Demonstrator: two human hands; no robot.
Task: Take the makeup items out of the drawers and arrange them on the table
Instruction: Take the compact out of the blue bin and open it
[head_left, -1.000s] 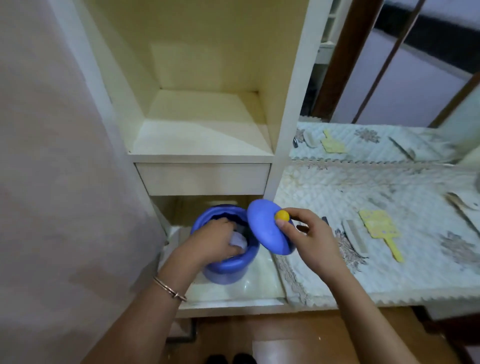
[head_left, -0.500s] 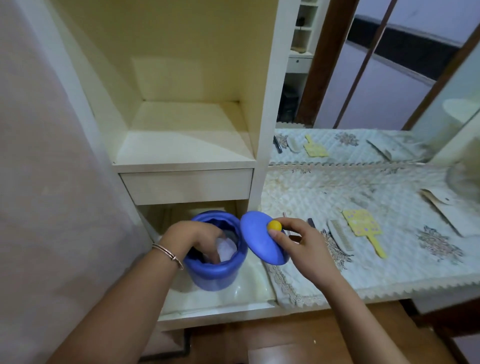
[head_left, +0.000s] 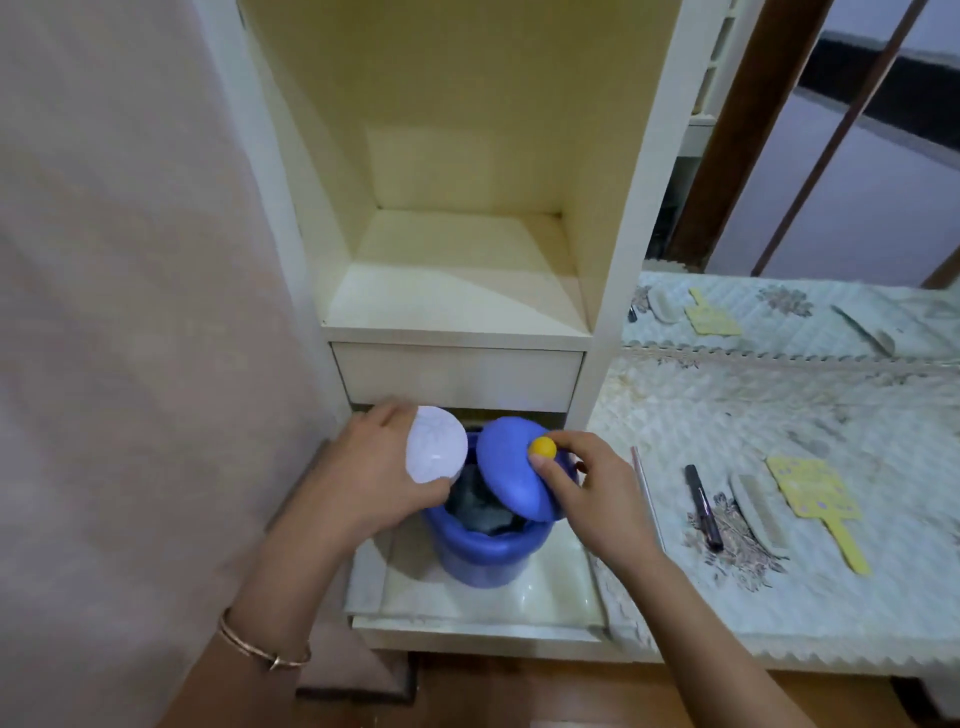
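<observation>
A: What's the room like?
B: A pale pink wall (head_left: 114, 291) fills the left. Beside it stands a cream shelf unit (head_left: 457, 218) with 1 bare cubby, 1 shut drawer front (head_left: 457, 375) and 1 pulled-out drawer (head_left: 483, 605) below. To the right a table (head_left: 810, 592) wears a white quilted cover with flower prints; a mirror (head_left: 810, 306) behind it repeats the things on it.

A: And counted?
B: 1 blue container (head_left: 485, 553) stands in the open drawer, dark items inside. On the table: 1 yellow hand mirror (head_left: 814, 493), 1 pale comb (head_left: 756, 512), 1 dark pen (head_left: 702, 505).

A: The hands?
B: 2. The left hand (head_left: 374, 475), with 1 thin bangle (head_left: 260, 647) on its wrist, grips a white round compact (head_left: 435, 451) just above the container's left rim. The right hand (head_left: 597, 493) pinches the yellow knob (head_left: 542, 447) of the blue lid (head_left: 511, 470), held tilted over the container's right rim.
</observation>
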